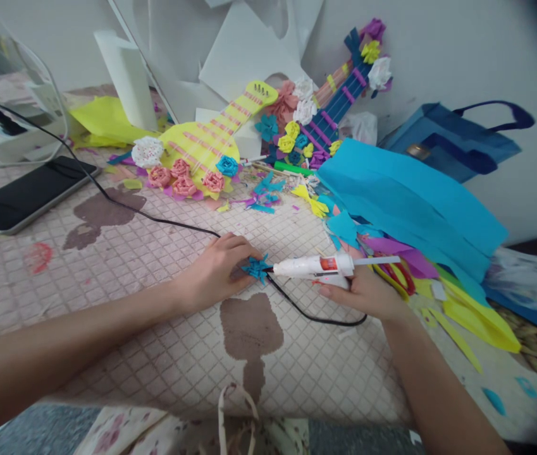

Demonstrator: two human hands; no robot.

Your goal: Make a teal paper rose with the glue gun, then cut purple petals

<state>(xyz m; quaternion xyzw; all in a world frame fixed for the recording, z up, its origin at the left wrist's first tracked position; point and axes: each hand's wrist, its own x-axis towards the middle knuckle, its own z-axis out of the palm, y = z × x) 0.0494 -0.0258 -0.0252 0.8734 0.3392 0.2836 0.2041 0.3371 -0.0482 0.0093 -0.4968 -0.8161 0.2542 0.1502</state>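
In my left hand [218,268] I pinch a small blue paper flower [257,268] close above the quilted cloth. My right hand [363,292] is wrapped round the grip of a white glue gun [310,266], a glue stick [382,260] jutting from its back. The gun lies level, its dark nozzle meeting the flower's middle. From below the gun a black cord [296,306] loops over the cloth, passes by my left hand and runs off to the upper left.
Behind my hands lie a yellow paper guitar [206,142] and a blue one [334,114], both with paper flowers. Blue sheets [415,196], paper scraps and red-handled scissors [398,278] cover the right side. A phone [26,193] and power strip [7,139] are at left.
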